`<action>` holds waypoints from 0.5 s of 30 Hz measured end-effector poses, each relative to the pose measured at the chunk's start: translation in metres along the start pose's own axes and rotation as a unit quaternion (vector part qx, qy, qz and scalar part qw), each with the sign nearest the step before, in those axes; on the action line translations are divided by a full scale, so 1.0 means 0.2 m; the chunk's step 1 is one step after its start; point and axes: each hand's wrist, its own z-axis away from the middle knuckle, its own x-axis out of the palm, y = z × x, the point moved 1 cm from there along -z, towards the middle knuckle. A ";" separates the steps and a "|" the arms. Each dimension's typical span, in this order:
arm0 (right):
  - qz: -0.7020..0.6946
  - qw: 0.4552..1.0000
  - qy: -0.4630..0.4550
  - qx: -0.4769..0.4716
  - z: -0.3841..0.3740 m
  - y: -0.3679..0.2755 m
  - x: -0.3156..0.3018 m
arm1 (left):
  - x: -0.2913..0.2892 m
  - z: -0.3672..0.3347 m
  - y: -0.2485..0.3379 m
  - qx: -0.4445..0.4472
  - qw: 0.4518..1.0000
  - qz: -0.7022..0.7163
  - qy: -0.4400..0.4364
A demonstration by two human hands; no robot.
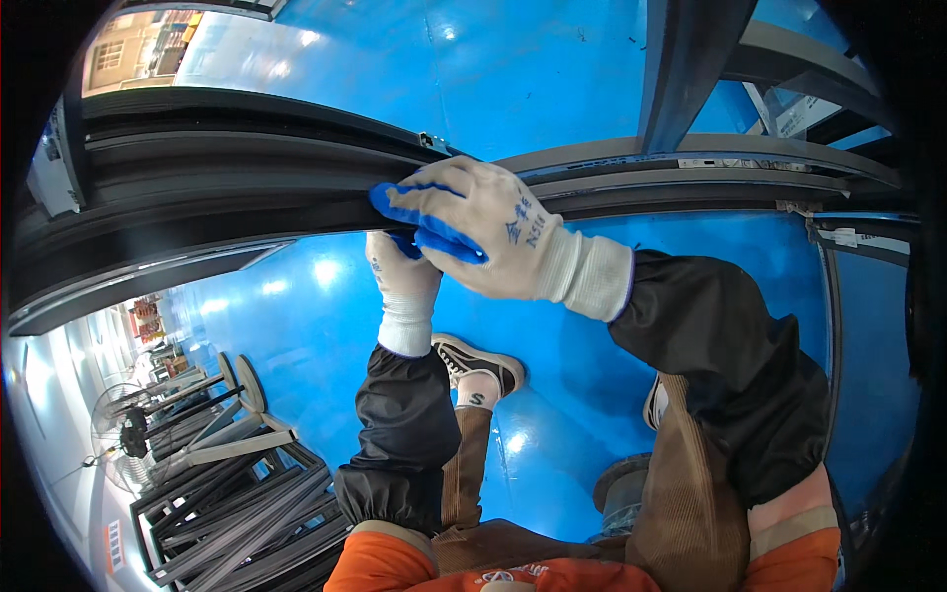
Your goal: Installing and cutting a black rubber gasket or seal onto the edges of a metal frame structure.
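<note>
A long dark grey metal frame profile (227, 178) runs across the view at chest height. My right hand (483, 227), in a white glove with blue palm coating, lies over the profile's lower edge, fingers curled around it. My left hand (402, 276), gloved the same way, reaches up from below and grips the underside of the same profile, its fingers partly hidden behind the right hand. Both forearms wear black sleeve covers.
A vertical dark bar (681, 69) meets the profile at upper right. The floor (326, 326) is glossy blue. A stack of dark frames (247, 513) and a standing fan (123, 434) are at lower left. My shoe (478, 363) stands on the floor below.
</note>
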 end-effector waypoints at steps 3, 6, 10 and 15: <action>0.051 0.998 -0.021 0.008 0.05 -0.02 0.04 | -0.02 0.04 -0.14 -0.098 0.978 0.178 -0.045; 0.103 0.993 -0.058 0.026 0.06 -0.08 0.05 | -0.09 0.01 -0.12 -0.099 0.994 -0.005 -0.049; 0.171 0.983 -0.073 0.004 0.01 -0.10 0.01 | -0.09 0.00 -0.01 0.000 1.000 0.004 0.000; 0.107 0.993 -0.010 0.049 0.02 -0.03 -0.07 | -0.05 -0.02 0.00 -0.008 0.997 -0.070 0.030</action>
